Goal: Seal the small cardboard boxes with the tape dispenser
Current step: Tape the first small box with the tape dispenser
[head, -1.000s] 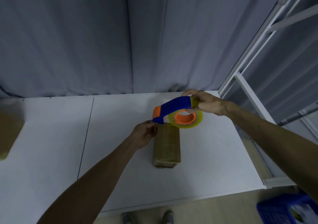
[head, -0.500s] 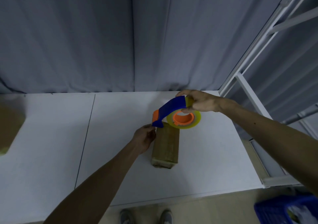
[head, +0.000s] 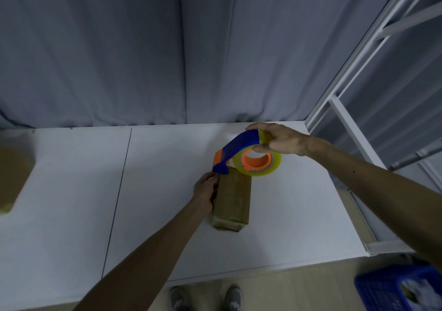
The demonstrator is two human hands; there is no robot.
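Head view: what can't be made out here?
- Small cardboard box: left side hidden by the left hand; whether its fingers pinch tape or the box edge is unclear.
- Tape dispenser: rear grip covered by the right hand; clear tape strip too faint to trace.
- Brown object: cut off by the left edge, blurred.
- Blue basket: cut off at the bottom right corner, contents blurred.

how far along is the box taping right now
Done: the small box lies closed on the table, its top glossy, possibly taped already. In hand: the right hand holds the tape dispenser over the box's far end, and the left hand holds the box's left side. Left: running tape along the seam and cutting it. Another brown box at the left edge is too blurred to judge.
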